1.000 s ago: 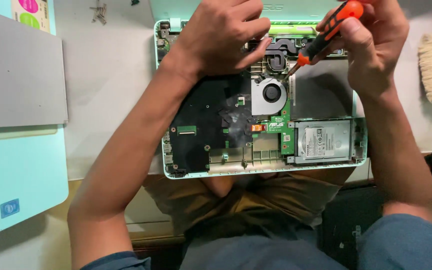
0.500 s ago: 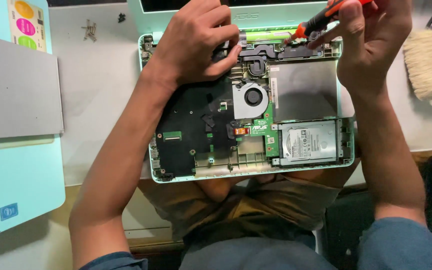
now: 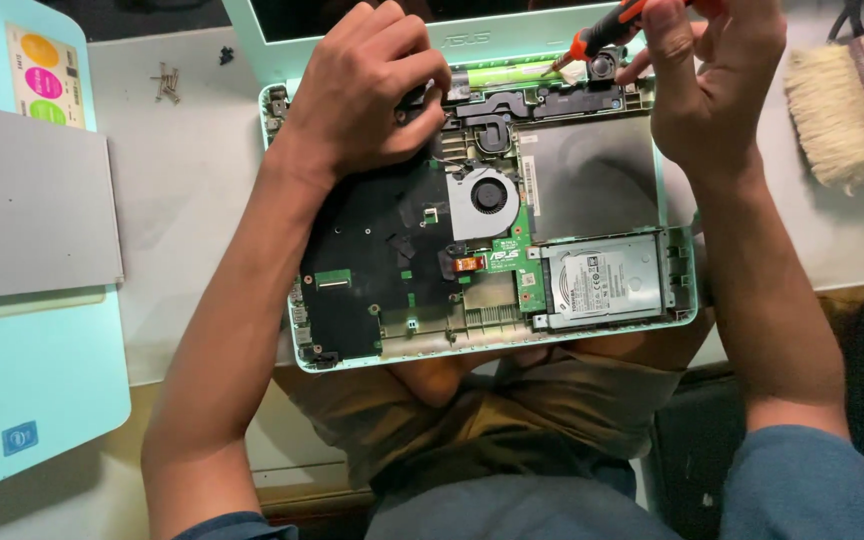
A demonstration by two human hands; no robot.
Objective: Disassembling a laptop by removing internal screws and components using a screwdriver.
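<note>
Grey table (image 3: 192, 200), opened laptop (image 3: 592, 190), screws (image 3: 165, 82), brush (image 3: 842, 105), teal cover (image 3: 42, 390)

Single head-worn camera, looking steeply down from close above the person's own forearms, lap at frame bottom, the opened mint-green laptop base with exposed circuit board (image 3: 472, 250) filling the centre on the pale grey worktop (image 3: 192, 200).

Opened mint-green laptop base (image 3: 678, 262), bottom cover off, flat on the table, front edge overhanging toward the person. Inside: black motherboard at left, round cooling fan (image 3: 486, 196) mid, silver hard drive (image 3: 604, 279) lower right. Orange-and-black screwdriver (image 3: 604, 29) tilted, tip down at top hinge area.
</note>
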